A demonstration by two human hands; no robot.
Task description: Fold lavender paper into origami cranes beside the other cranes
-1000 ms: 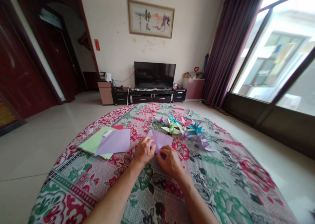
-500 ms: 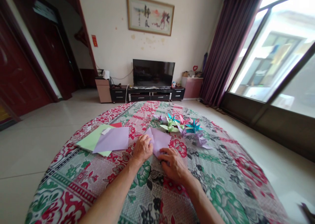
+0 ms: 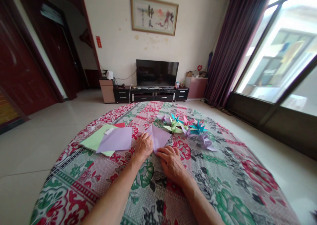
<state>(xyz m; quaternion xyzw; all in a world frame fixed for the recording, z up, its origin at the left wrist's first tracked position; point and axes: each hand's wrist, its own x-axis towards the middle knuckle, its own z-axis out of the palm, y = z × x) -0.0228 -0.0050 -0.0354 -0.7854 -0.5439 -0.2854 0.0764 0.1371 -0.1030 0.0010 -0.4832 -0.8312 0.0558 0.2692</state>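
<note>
Touching the left edge of the creased sheet [image 3: 160, 137]: left hand [image 3: 144, 146], fingers bent; right hand [image 3: 172, 162] at its near corner. Whether either pinches paper, cannot tell. Sheet lies on the cloth [image 3: 146, 175], between paper stack [image 3: 116, 141] and cranes [image 3: 187, 132].

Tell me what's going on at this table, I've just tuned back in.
A person has both bare hands on a creased purple paper lying on the flowered tablecloth. The left hand is at its left side, the right hand at its near corner; how firm either grip is, I can't tell. To the left lies a stack of paper with purple, green and red showing. Beyond and to the right sit folded paper figures in several colours.
</note>
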